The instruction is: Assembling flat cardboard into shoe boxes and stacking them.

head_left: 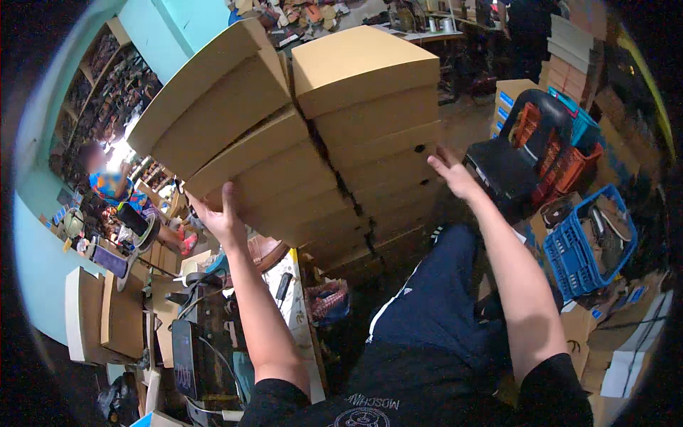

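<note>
A big stack of plain brown cardboard boxes (pixel 366 103) stands in front of me in two side-by-side columns, several boxes high. A dark, uneven strip runs down between the columns; I cannot tell whether it is a strap or a gap. The left column leans outward to the left. My left hand (pixel 222 219) is against the left column's lower side, thumb up on the cardboard and fingers around its edge. My right hand (pixel 457 176) grips the right column's edge, beside a small dark hole. Its fingertips are partly hidden.
At left, a worktable (pixel 290 285) carries a brown shoe (pixel 267 252) and a dark machine (pixel 206 334). A black chair (pixel 509 156) and a blue crate (pixel 587 245) with shoes stand at right. A seated person (pixel 114 181) is at far left; cluttered shelves (pixel 92 78) rise behind.
</note>
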The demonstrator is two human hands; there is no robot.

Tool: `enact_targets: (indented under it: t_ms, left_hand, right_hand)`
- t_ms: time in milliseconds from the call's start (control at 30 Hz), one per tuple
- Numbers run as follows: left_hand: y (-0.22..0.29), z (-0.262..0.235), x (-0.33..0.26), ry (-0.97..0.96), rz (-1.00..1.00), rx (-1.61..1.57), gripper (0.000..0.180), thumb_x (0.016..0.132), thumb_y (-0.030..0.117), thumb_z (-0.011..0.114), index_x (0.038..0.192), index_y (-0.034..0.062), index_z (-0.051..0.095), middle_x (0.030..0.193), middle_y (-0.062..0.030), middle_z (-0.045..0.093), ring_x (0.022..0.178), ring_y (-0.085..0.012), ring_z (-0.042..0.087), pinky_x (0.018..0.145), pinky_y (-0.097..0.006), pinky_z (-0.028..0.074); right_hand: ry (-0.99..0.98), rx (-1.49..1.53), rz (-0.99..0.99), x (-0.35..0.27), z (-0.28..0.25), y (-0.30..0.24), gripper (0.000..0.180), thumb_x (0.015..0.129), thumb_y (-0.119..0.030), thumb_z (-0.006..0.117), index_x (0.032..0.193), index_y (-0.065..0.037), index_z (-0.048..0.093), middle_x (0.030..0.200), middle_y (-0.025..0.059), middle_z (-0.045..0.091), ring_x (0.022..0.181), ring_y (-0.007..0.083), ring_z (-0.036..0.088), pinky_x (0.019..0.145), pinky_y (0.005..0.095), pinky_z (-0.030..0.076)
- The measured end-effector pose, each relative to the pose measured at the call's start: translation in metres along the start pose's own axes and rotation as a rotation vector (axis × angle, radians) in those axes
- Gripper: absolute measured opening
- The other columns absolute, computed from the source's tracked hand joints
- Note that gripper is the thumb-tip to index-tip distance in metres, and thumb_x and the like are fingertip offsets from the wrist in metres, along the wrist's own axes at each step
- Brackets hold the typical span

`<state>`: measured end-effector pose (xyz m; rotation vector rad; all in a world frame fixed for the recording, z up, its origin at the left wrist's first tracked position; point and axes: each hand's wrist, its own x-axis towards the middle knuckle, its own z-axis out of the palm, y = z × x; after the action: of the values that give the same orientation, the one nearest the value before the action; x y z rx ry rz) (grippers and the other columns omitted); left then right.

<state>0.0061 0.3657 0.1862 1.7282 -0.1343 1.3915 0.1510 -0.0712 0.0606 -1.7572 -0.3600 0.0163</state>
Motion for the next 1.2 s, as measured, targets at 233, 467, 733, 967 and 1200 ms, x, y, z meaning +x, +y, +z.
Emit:
enact_targets:
  t_ms: [233,467,733,967,1200]
  left_hand:
    - [-0.042,-0.003,-0.057,0.0,-0.11,0.135,0.117,0.085,0.061,0.076,0.161,-0.003,0.014,0.166,-0.023,0.023,0.152,-0.0321,0.026,0.124,-0.045,0.02]
    - [-0.044,0.01,-0.098,-0.063,-0.261,0.056,0.11,0.074,0.02,0.093,0.157,-0.004,0.025,0.15,-0.0213,0.043,0.134,-0.03,0.046,0.115,-0.042,0.035]
    - [-0.018,0.031,-0.103,0.045,-0.231,0.196,0.106,0.076,0.024,0.092,0.154,-0.0077,0.027,0.15,-0.0231,0.043,0.136,-0.0314,0.045,0.115,-0.042,0.035]
    - [-0.04,0.026,-0.112,0.108,-0.188,0.311,0.109,0.075,0.025,0.094,0.154,-0.0071,0.026,0.148,-0.0236,0.046,0.134,-0.0314,0.048,0.114,-0.041,0.037]
    - [-0.017,0.035,-0.11,0.083,-0.188,0.189,0.106,0.075,0.023,0.093,0.153,-0.0038,0.027,0.145,-0.0217,0.047,0.133,-0.0303,0.047,0.115,-0.041,0.036]
  right_hand:
    - [0.114,0.088,-0.081,-0.011,0.015,0.019,0.085,0.099,-0.065,0.054,0.16,-0.01,0.033,0.164,0.0155,0.037,0.151,0.0271,0.035,0.122,0.036,0.027]
    - [0.132,0.094,0.044,-0.019,0.025,0.03,0.085,0.098,-0.066,0.055,0.153,-0.002,0.045,0.153,0.0179,0.052,0.144,0.0285,0.045,0.119,0.0367,0.031]
    - [0.121,0.038,0.001,-0.022,0.029,0.024,0.087,0.098,-0.063,0.058,0.157,-0.004,0.037,0.154,0.0203,0.049,0.143,0.0313,0.045,0.119,0.0367,0.031]
    - [0.035,0.143,-0.042,-0.017,0.018,0.015,0.083,0.1,-0.056,0.06,0.162,-0.01,0.028,0.156,0.0235,0.044,0.146,0.0323,0.042,0.12,0.0392,0.031]
    - [0.098,0.014,-0.087,-0.001,0.008,0.031,0.081,0.102,-0.054,0.057,0.161,-0.009,0.027,0.157,0.0247,0.043,0.146,0.0345,0.042,0.12,0.0417,0.032]
